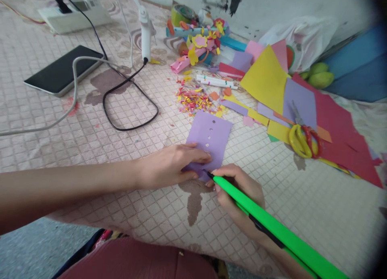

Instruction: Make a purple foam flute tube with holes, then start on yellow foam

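A purple paper rectangle (216, 144) lies flat on the cloth, with a row of several small holes down its upper middle. My left hand (173, 164) rests on its lower left part, fingers stretched out and pressing it down. In my right hand (242, 190) is a long green pen (254, 208), gripped near its dark tip. That tip touches the paper's lower edge, close to my left thumb. What mark it makes is too small to tell. Just beyond the paper sits a heap of tiny coloured paper scraps (198, 99).
Yellow and red scissors (304, 142) lie right on coloured sheets (335, 130). Behind are paper flowers (201, 41) and white sticks (216, 81). At left are a black tablet-like device (63, 71), a white glue gun (145, 37), looping cables (130, 128) and a power strip (75, 19).
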`<state>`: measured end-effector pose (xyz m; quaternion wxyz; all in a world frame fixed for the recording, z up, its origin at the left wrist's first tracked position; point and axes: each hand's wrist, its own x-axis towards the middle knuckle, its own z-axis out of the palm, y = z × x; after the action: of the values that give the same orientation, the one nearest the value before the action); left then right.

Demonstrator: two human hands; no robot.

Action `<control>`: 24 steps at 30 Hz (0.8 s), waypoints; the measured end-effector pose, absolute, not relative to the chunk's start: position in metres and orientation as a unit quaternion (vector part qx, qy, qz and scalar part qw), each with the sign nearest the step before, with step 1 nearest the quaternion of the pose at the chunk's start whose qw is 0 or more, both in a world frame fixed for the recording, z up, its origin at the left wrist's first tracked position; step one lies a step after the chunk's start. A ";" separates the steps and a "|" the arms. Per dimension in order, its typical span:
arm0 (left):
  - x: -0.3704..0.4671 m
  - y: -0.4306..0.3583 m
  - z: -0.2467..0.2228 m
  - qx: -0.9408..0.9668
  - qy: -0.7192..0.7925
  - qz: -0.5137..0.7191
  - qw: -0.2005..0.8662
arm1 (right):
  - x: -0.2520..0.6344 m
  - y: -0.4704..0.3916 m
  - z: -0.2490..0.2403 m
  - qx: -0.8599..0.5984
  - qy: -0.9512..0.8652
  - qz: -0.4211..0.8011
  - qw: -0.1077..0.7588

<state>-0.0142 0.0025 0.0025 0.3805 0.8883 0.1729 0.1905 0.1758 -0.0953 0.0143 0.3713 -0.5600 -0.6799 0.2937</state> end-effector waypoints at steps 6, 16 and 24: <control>-0.017 -0.013 0.002 0.910 0.206 0.209 0.292 | 0.181 -0.091 0.015 -0.542 -0.702 0.290 0.360; -0.014 0.024 0.008 0.918 0.064 0.138 0.367 | 0.185 -0.085 0.007 -0.529 -0.701 0.306 0.367; -0.018 0.008 0.003 0.904 0.126 0.182 0.365 | 0.183 -0.086 0.016 -0.530 -0.706 0.314 0.349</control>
<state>-0.0183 0.0077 0.0026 0.3652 0.9042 0.1263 0.1819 0.1829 -0.0857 0.0160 0.3495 -0.5305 -0.7055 0.3142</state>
